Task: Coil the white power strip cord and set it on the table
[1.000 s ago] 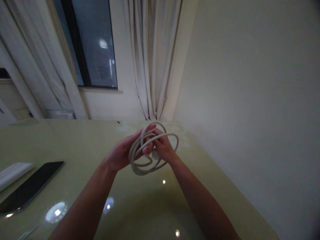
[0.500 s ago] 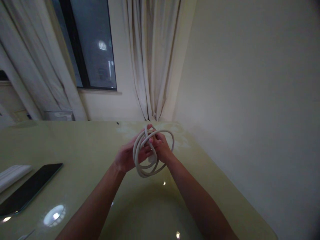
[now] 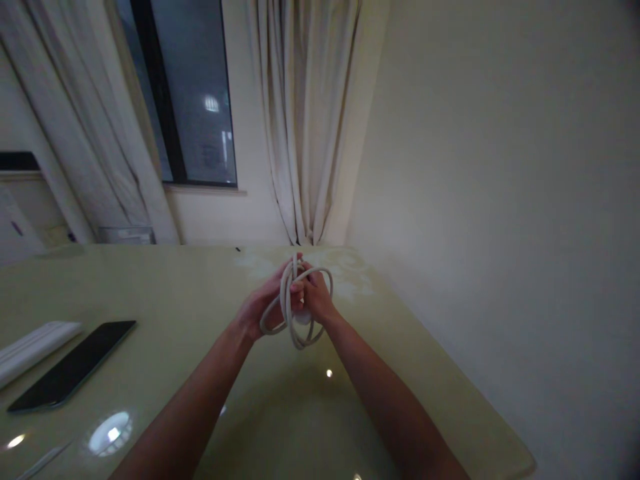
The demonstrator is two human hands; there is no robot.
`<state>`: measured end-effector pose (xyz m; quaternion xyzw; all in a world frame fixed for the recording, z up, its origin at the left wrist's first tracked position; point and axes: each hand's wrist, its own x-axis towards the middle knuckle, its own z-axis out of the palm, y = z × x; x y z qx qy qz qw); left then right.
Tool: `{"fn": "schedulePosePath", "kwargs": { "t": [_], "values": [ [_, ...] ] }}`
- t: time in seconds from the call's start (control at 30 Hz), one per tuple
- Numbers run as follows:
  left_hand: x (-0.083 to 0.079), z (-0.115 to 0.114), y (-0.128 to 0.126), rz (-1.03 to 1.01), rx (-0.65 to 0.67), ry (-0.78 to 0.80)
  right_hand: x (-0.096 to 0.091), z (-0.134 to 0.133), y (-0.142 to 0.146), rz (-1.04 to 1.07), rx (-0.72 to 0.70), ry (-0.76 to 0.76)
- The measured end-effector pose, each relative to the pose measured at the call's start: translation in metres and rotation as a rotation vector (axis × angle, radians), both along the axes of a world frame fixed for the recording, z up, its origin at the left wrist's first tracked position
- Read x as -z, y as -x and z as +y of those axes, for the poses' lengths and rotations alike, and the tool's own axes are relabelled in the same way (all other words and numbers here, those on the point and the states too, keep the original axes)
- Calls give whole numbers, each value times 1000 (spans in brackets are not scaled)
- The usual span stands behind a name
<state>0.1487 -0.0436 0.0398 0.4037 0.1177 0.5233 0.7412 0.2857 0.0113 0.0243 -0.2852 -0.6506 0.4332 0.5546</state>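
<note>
With twelve o'clock taken as straight ahead of the person, and the cord as the middle of the dial, the items stand as follows.

Cord (image 3: pixel 285 300), one, pale, thick, wound in loose, uneven loops; held up over the near half of the table (image 3: pixel 175 300), between both hands. One loop bulges towards three o'clock, another sags towards eight.

Left hand (image 3: pixel 265 303), one, bare; on the nine o'clock side, fingers half curled against the loops, tips pointing to one. Part of its grip is covered by the cord.

Right hand (image 3: pixel 317 293), one, bare; on the three o'clock side, bent closely about the cord, most fingertips hidden from me.

White piece (image 3: pixel 303 317), one, rounded, at six o'clock between the palms; too covered to identify.

Phone (image 3: pixel 75 367), one, black, flat on the table between eight and nine, well apart from the hands. White case (image 3: pixel 37 350), one, long, just beyond it.

Dark scrap (image 3: pixel 238 249), one, small, by the far edge towards ten.

Curtain (image 3: pixel 310 120), pale, gathered, at twelve. Window (image 3: pixel 195 87), dark-framed, at eleven. Plain wall (image 3: pixel 500 167), at two to three.
</note>
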Motion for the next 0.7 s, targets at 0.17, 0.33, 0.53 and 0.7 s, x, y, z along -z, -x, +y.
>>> {"fn": "schedulePosePath", "kwargs": {
  "t": [0.17, 0.33, 0.53, 0.7],
  "values": [
    [-3, -12, 35, 463, -138, -123, 2, 2, -11, -250, 75, -104],
    [-14, -19, 65, 822, -45, -391, -3, 10, -14, -358, -215, 186],
    [-10, -19, 75, 1494, -236, -818, -31, 24, -20, -581, -442, 326],
    [9, -15, 73, 1969, -548, -1167, -45, 31, -26, -791, -517, 453]
  ]
}}
